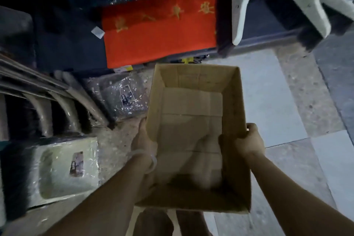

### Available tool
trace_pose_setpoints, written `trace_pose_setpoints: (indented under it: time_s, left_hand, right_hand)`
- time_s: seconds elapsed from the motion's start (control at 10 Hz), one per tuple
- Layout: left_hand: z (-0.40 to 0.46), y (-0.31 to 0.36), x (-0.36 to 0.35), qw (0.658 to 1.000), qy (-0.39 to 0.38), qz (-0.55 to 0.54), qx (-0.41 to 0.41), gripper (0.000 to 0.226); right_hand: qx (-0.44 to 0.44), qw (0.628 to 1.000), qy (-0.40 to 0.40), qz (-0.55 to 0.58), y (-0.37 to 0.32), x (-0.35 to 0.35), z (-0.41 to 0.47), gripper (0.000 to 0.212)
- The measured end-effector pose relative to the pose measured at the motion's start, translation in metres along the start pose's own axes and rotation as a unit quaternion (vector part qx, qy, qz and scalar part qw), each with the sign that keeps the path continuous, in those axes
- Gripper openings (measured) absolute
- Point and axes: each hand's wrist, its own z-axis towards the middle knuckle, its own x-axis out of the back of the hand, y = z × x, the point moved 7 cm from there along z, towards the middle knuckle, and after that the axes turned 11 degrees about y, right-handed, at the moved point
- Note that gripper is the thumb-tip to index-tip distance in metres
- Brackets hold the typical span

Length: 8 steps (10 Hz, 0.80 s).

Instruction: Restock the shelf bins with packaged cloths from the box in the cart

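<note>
I hold an open brown cardboard box (195,134) in front of me above the floor; nothing lies inside it. My left hand (144,140) grips its left wall from outside, with a white band at the wrist. My right hand (248,140) grips the right wall, fingers curled over the rim into the box. A packaged grey cloth in clear plastic (124,97) lies on the floor left of the box. Another plastic-wrapped pale cloth (65,170) sits at the lower left.
A red mat with yellow characters (159,32) lies on a dark low shelf ahead. Ribbed grey items (47,105) stand at the left. White curved legs (241,11) rise at the upper right. Pale tiled floor (277,101) spreads to the right.
</note>
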Motion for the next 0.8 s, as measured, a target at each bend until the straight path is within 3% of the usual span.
trace_pose_setpoints:
  time_s: [0.2,0.4,0.5,0.6,0.7,0.8]
  left_hand:
    - [0.076,-0.046,-0.105,1.0,-0.001,-0.015,0.016,0.067]
    - [0.135,-0.06,-0.166,1.0,0.014,-0.008,0.005,0.068]
    - [0.161,-0.074,-0.184,0.999,-0.022,0.026,-0.003,0.076]
    - [0.177,-0.084,-0.196,0.988,-0.121,0.089,-0.033,0.087]
    - [0.172,-0.071,-0.185,0.98,-0.14,0.115,-0.081,0.083]
    - [0.148,-0.038,-0.151,0.963,-0.076,0.219,-0.134,0.074]
  right_hand:
    - [0.008,1.0,-0.016,-0.013,0.018,-0.098,0.086,0.051]
    - [0.028,0.999,-0.014,0.004,0.022,-0.157,0.149,0.049]
    - [0.019,0.998,-0.058,0.006,0.026,-0.18,0.166,0.049]
    - [0.004,0.993,-0.115,0.01,0.033,-0.185,0.17,0.055]
    - [0.002,0.992,-0.119,0.034,0.036,-0.166,0.159,0.059]
    - [-0.046,0.992,-0.095,0.067,0.054,-0.133,0.122,0.045]
